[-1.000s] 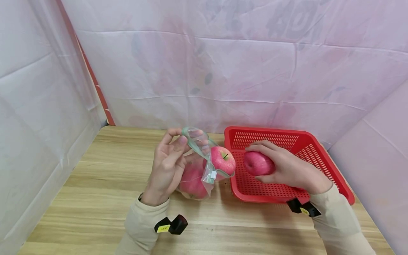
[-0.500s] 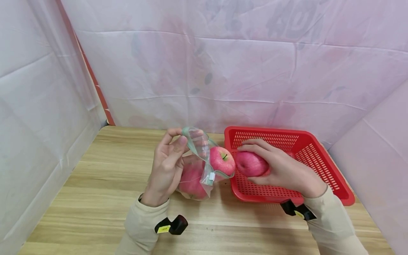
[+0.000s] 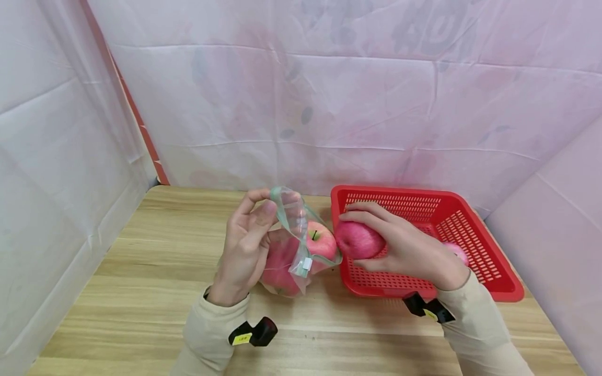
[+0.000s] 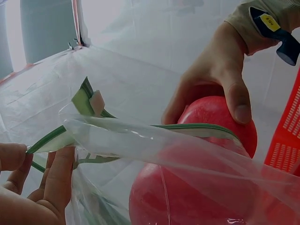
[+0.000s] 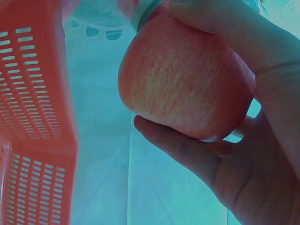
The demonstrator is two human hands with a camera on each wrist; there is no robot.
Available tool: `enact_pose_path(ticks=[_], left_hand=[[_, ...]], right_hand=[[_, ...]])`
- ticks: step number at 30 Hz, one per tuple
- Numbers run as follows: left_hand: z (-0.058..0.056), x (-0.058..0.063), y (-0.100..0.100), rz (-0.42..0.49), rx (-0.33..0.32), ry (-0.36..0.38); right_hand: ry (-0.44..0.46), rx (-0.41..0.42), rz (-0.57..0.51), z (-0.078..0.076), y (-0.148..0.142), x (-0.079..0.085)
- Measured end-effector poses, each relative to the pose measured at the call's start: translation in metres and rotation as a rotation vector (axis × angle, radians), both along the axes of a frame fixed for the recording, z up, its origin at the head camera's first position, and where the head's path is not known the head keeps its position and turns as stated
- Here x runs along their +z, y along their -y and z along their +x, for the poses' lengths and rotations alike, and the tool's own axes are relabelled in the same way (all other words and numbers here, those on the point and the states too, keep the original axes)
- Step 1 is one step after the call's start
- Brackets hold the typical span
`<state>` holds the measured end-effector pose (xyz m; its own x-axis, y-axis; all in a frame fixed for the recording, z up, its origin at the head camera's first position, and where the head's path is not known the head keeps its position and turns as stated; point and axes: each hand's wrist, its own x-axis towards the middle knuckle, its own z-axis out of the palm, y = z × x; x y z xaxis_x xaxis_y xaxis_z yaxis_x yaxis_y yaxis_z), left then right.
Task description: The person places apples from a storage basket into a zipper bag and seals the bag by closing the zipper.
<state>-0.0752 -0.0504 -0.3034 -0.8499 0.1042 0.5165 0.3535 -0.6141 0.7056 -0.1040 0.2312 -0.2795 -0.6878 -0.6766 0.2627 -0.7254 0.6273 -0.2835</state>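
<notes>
My left hand (image 3: 246,248) pinches the green-edged rim of a clear zip bag (image 3: 292,219) between thumb and fingers. The bag rests on the table with its mouth open toward the right. Inside it, one apple (image 3: 321,241) sits at the mouth, its stem showing, and more red fruit (image 3: 280,269) shows through the plastic below. My right hand (image 3: 400,243) grips another red apple (image 3: 359,240) from the right, thumb on the near side and fingers over the far side. That apple meets the bag's mouth in the left wrist view, right against the apple there.
A red plastic basket (image 3: 496,250) with slotted walls stands on the right, under my right hand. One apple (image 3: 456,253) lies in it, partly hidden by the wrist. The wooden table (image 3: 155,292) meets hanging white sheets (image 3: 352,104) at the back and sides.
My right hand has moved left with its apple, from over the basket to the bag's mouth. The apple at the mouth has shifted left, deeper into the bag. My left hand stays put.
</notes>
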Motion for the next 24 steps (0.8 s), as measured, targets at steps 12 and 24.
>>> enact_pose_path(ticks=[12, 24], left_hand=[[0.002, 0.001, 0.0, -0.023, 0.014, 0.034], [0.001, 0.001, -0.001, -0.028, 0.019, 0.018]], right_hand=[[0.009, 0.029, -0.027, 0.001, 0.011, 0.002], [0.024, 0.092, -0.083, 0.001, 0.02, 0.004]])
